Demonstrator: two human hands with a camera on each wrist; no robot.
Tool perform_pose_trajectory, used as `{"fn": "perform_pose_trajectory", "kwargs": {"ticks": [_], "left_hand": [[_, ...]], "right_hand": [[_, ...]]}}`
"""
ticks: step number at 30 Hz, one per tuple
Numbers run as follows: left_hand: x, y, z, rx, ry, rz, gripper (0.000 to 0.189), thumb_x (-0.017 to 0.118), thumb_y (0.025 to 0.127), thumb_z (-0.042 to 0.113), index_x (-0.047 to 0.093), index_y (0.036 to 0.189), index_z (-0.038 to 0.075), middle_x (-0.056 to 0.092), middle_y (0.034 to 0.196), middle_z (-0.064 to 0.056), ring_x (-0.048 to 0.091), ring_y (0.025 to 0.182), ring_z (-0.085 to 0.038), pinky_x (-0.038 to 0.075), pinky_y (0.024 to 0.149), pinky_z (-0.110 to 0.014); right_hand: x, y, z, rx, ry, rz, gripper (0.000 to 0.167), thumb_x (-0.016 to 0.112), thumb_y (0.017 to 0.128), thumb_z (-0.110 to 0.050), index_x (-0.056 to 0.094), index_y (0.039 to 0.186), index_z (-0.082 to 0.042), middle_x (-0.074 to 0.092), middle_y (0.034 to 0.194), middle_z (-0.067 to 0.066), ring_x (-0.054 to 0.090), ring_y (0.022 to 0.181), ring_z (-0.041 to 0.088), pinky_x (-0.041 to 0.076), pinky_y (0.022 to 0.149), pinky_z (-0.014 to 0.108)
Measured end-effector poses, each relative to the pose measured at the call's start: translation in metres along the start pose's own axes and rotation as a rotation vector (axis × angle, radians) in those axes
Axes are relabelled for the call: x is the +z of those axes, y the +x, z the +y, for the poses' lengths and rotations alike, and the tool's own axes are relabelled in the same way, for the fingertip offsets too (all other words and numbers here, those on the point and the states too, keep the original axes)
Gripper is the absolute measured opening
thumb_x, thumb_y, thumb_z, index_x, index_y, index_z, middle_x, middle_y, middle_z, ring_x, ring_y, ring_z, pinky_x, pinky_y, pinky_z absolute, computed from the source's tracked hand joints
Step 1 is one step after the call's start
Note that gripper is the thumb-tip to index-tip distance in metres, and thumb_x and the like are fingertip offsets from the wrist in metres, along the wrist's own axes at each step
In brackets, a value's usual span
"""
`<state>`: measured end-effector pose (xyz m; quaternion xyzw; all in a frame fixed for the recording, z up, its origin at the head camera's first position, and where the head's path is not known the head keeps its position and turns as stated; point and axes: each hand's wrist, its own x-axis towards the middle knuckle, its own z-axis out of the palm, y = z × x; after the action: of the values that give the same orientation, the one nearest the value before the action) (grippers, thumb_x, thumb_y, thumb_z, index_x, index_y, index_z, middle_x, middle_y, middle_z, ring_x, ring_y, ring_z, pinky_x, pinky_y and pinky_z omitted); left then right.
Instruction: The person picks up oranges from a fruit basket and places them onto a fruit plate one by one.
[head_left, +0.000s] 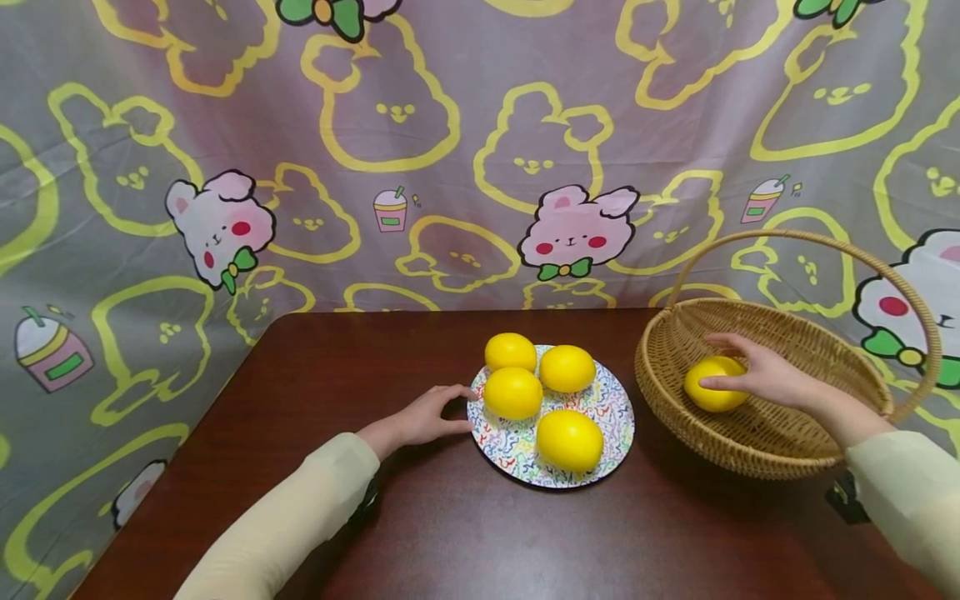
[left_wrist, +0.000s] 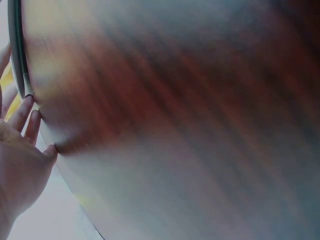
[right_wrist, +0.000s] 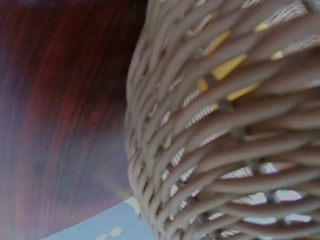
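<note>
Inside the wicker basket (head_left: 810, 333) my right hand (head_left: 765, 375) grips a yellow lemon (head_left: 716, 398), thumb on its near side and fingers over the top. Left of the basket lies a round plate (head_left: 491, 446) with a colourful squiggle pattern, bearing several lemons (head_left: 570, 440). My left hand (head_left: 427, 417) is at the plate's left rim, fingers and thumb spread apart along the edge. In the left wrist view that hand (left_wrist: 22, 165) shows at the left with its fingertips on the tabletop. The right wrist view shows basket weave (right_wrist: 215, 150), with yellow through the gaps; the right hand is hidden there.
A dark reddish-brown wooden table (head_left: 330, 367) carries the plate and basket. The basket's tall arched handle (head_left: 810, 236) rises over its bowl. Behind the table hangs a patterned curtain (head_left: 450, 192) with cartoon figures.
</note>
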<state>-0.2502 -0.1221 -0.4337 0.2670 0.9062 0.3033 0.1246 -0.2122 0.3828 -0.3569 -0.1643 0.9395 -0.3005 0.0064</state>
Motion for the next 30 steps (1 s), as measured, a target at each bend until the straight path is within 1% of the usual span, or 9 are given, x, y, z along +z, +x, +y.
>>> {"fn": "perform_pose_trajectory", "kwargs": {"ticks": [3, 7, 10, 14, 17, 20, 25, 30], "left_hand": [[0.000, 0.000, 0.000, 0.007, 0.002, 0.003, 0.045, 0.072, 0.089, 0.035, 0.057, 0.128, 0.018, 0.056, 0.130, -0.001, 0.043, 0.125, -0.027, 0.033, 0.106, -0.048], [0.000, -0.001, 0.001, 0.009, 0.001, 0.006, 0.045, 0.072, 0.089, 0.035, 0.058, 0.128, 0.018, 0.056, 0.130, -0.001, 0.044, 0.125, -0.027, 0.033, 0.106, -0.048], [0.000, -0.002, 0.002, 0.003, 0.001, 0.008, 0.044, 0.072, 0.089, 0.035, 0.058, 0.127, 0.018, 0.056, 0.130, -0.001, 0.044, 0.125, -0.027, 0.032, 0.106, -0.047], [0.000, -0.002, 0.002, -0.002, 0.003, 0.010, 0.044, 0.072, 0.088, 0.035, 0.058, 0.127, 0.019, 0.056, 0.129, -0.001, 0.044, 0.125, -0.027, 0.033, 0.106, -0.047], [0.001, -0.001, 0.001, 0.001, 0.006, 0.010, 0.044, 0.072, 0.088, 0.036, 0.058, 0.126, 0.019, 0.056, 0.129, -0.001, 0.044, 0.124, -0.027, 0.033, 0.106, -0.047], [0.001, -0.001, 0.001, 0.002, 0.006, 0.011, 0.044, 0.072, 0.088, 0.036, 0.058, 0.126, 0.019, 0.057, 0.129, -0.001, 0.044, 0.125, -0.027, 0.033, 0.106, -0.047], [0.000, 0.000, 0.000, 0.020, 0.010, 0.018, 0.043, 0.072, 0.088, 0.036, 0.058, 0.126, 0.018, 0.057, 0.128, -0.001, 0.044, 0.124, -0.027, 0.033, 0.106, -0.047], [0.002, -0.001, 0.000, 0.037, 0.013, 0.018, 0.044, 0.072, 0.089, 0.034, 0.058, 0.127, 0.017, 0.057, 0.129, -0.001, 0.045, 0.124, -0.027, 0.033, 0.106, -0.047]], "right_hand": [[0.001, 0.000, 0.004, -0.006, -0.030, -0.012, 0.071, 0.075, 0.086, -0.023, 0.040, 0.137, 0.011, 0.042, 0.134, 0.037, 0.042, 0.119, 0.052, 0.034, 0.093, 0.063], [0.004, -0.001, 0.008, -0.020, -0.073, -0.011, 0.069, 0.076, 0.085, -0.026, 0.045, 0.134, 0.010, 0.050, 0.128, 0.034, 0.051, 0.110, 0.046, 0.040, 0.087, 0.053], [0.005, -0.001, 0.009, -0.022, -0.087, -0.012, 0.069, 0.077, 0.084, -0.027, 0.046, 0.134, 0.010, 0.052, 0.126, 0.034, 0.053, 0.108, 0.044, 0.042, 0.085, 0.049], [0.006, -0.004, 0.011, 0.003, -0.081, -0.040, 0.070, 0.077, 0.083, -0.028, 0.046, 0.134, 0.010, 0.054, 0.121, 0.033, 0.057, 0.099, 0.040, 0.044, 0.078, 0.045], [0.009, -0.006, 0.014, 0.023, -0.087, -0.065, 0.074, 0.078, 0.082, -0.030, 0.044, 0.135, 0.009, 0.056, 0.117, 0.030, 0.058, 0.093, 0.033, 0.044, 0.072, 0.041], [0.013, -0.007, 0.018, 0.010, -0.095, -0.073, 0.076, 0.080, 0.080, -0.029, 0.044, 0.135, 0.008, 0.058, 0.113, 0.029, 0.058, 0.090, 0.030, 0.045, 0.071, 0.039], [0.017, -0.008, 0.021, -0.022, -0.099, -0.047, 0.074, 0.082, 0.076, -0.026, 0.047, 0.133, 0.007, 0.057, 0.114, 0.031, 0.059, 0.088, 0.029, 0.045, 0.070, 0.039], [0.017, -0.010, 0.021, 0.000, -0.082, -0.063, 0.078, 0.083, 0.075, -0.026, 0.045, 0.134, 0.006, 0.058, 0.113, 0.029, 0.058, 0.086, 0.026, 0.045, 0.068, 0.038]]}}
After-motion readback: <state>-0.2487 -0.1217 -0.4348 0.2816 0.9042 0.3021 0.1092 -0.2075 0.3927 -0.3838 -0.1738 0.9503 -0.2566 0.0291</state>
